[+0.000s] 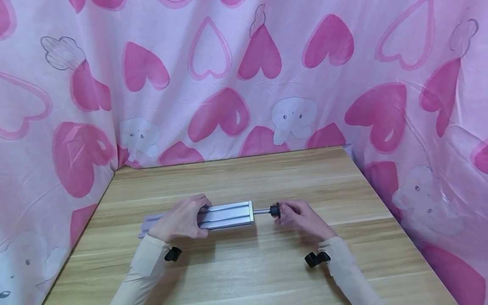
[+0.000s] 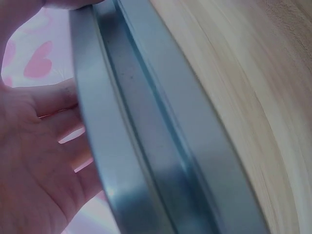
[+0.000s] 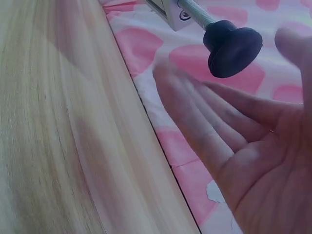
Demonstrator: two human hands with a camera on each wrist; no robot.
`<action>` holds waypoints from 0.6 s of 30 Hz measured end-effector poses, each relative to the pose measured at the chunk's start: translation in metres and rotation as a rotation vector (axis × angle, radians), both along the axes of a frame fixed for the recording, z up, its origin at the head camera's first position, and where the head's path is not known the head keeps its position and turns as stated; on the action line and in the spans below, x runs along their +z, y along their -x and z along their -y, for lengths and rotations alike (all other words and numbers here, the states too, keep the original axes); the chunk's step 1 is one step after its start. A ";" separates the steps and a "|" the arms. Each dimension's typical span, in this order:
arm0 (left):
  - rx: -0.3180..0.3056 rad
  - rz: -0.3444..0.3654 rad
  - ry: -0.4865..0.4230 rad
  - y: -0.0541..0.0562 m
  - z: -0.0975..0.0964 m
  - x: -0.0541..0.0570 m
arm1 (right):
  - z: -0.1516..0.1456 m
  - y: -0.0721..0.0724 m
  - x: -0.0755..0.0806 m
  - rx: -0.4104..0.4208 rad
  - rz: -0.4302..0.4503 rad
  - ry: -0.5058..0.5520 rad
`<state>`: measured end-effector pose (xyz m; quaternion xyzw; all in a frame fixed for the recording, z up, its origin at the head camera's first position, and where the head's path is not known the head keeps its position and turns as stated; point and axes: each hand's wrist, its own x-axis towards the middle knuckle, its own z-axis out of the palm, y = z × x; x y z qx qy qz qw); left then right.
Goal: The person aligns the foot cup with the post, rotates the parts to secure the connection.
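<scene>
A silver aluminium profile [image 1: 228, 215] with long grooves lies across my left hand [image 1: 183, 218], which grips it from above, thumb on the near side and fingers on the far side. Its grooved face [image 2: 146, 112] fills the left wrist view. From the end plate [image 1: 251, 213] on its right a threaded rod [image 1: 262, 211] sticks out, ending in a black levelling foot [image 1: 275, 211]. My right hand [image 1: 303, 218] is beside that foot. In the right wrist view, its fingers [image 3: 200, 117] are fairly straight, with the black foot between thumb and fingers, apparently not gripped.
The wood-grain table [image 1: 236, 271] lies under both hands. Pink heart-patterned cloth [image 1: 213, 106] hangs along its back and sides. Black wrist mounts [image 1: 317, 259] hang below both sleeves, close to the tabletop. The profile's far left end [image 1: 148, 223] reaches past the left wrist.
</scene>
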<state>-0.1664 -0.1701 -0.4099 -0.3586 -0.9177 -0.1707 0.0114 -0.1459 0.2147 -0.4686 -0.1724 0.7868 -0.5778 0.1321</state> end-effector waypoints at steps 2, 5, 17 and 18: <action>0.005 0.011 -0.010 0.000 0.001 -0.001 | 0.000 -0.002 0.001 -0.017 -0.023 -0.001; 0.016 0.020 -0.013 0.000 0.002 -0.001 | 0.001 -0.003 0.001 -0.015 -0.067 0.055; 0.030 -0.007 0.025 -0.001 0.001 -0.004 | 0.006 -0.002 0.002 -0.037 -0.088 0.043; 0.031 -0.011 0.031 -0.001 0.000 -0.004 | 0.006 -0.002 0.002 -0.035 -0.081 0.039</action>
